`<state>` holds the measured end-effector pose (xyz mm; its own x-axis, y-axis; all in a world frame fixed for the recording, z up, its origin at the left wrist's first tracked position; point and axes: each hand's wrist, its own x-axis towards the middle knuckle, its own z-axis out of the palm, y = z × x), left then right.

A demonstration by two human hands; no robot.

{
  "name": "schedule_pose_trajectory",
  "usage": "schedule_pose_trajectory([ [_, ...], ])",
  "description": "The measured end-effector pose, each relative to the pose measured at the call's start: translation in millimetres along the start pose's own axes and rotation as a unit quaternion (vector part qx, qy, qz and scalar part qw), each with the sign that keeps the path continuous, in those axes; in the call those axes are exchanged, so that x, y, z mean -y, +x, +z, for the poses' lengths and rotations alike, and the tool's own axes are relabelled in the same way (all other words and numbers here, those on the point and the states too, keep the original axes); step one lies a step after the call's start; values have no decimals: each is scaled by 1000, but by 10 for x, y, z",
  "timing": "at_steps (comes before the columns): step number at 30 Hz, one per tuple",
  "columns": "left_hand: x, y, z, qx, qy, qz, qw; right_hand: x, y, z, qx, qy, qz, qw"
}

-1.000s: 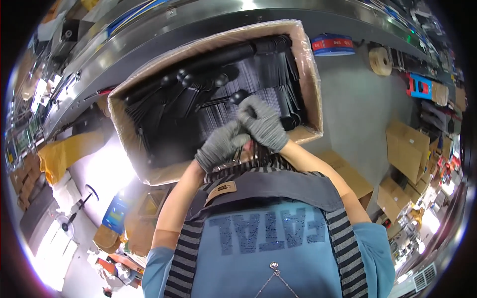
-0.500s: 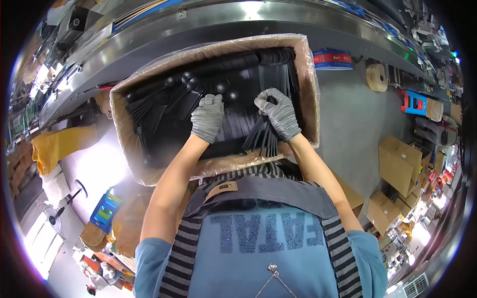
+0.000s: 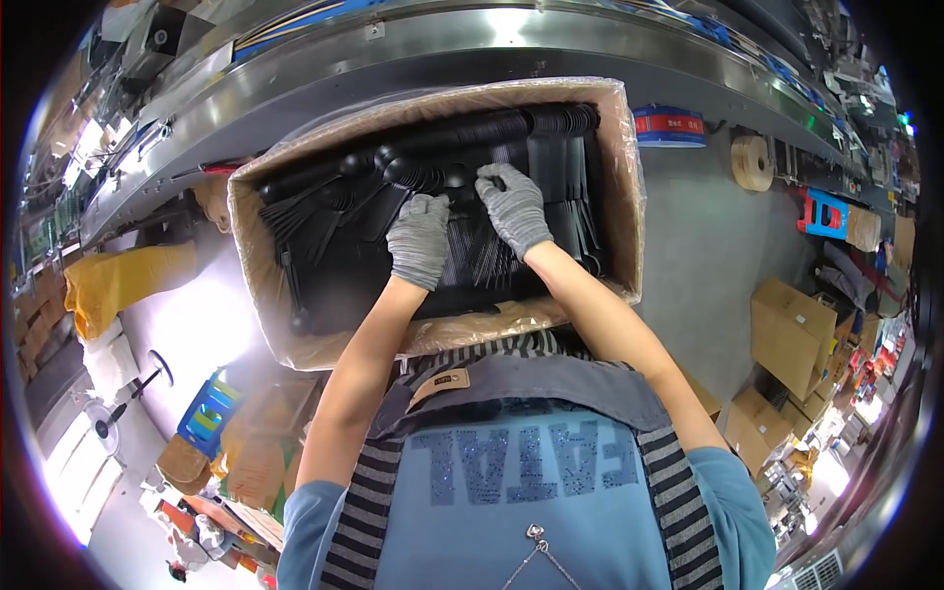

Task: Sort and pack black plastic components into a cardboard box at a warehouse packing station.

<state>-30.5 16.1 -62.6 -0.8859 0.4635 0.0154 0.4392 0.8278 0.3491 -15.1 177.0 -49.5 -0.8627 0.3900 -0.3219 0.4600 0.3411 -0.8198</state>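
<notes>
A cardboard box (image 3: pixel 629 197) lined with clear plastic stands in front of me, holding many black plastic spoons (image 3: pixel 393 165) in stacked, fanned bunches. My left hand (image 3: pixel 419 241), in a grey knit glove, rests over the middle of the box with its fingers curled; what they hold, if anything, is hidden. Just right of it, my gloved right hand (image 3: pixel 513 208) is closed, thumb and fingers bent at the upper end of a bunch of spoons whose thin handles (image 3: pixel 497 264) fan out below. A round spoon bowl (image 3: pixel 459 177) shows between the two hands.
A metal workbench edge (image 3: pixel 511 49) runs beyond the box. To the right are a blue and red round tub (image 3: pixel 669 128), a tape roll (image 3: pixel 751 163), a blue and red stool (image 3: pixel 824 213) and cardboard boxes (image 3: pixel 793 332). A yellow cloth (image 3: pixel 123 280) hangs at left.
My right hand has moved left and slightly up, nearer the left hand, with the spoon handles beneath it shifting left too. My left hand has shifted slightly right and down.
</notes>
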Motion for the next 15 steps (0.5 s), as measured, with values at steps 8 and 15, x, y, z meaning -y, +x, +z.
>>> schedule_pose_trajectory([
  [8, -110, -20, -229, 102, -318, -14, 943, 228, -169, -211, 129, 240, -34, 961],
  [15, 82, 119, -529, -108, -58, -94, 988, 89, 158, -239, -2, -155, 0, 988],
])
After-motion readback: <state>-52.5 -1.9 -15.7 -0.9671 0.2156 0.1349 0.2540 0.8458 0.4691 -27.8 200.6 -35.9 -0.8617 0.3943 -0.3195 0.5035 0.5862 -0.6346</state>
